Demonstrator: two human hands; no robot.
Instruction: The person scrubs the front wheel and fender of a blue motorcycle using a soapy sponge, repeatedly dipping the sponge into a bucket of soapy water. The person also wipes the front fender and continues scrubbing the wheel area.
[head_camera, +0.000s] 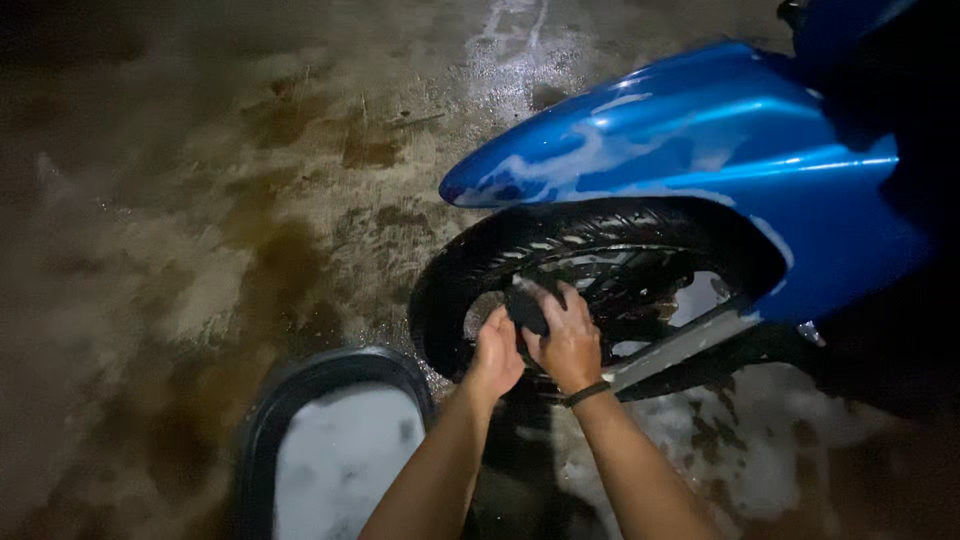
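Note:
A motorcycle's front wheel with a black tyre (470, 270) stands under a shiny blue mudguard (700, 130) streaked with foam. My left hand (497, 352) and my right hand (567, 340) are both pressed against the wheel's rim and spokes. Between them they grip a dark sponge or cloth (525, 305). A dark band sits on my right wrist. The silver fork leg (680, 345) runs just right of my right hand.
A dark basin (300, 385) full of white foam sits on the ground left of my forearms. The concrete floor (250, 200) is wet, stained brown, with soap suds (760, 450) under the bike at the right.

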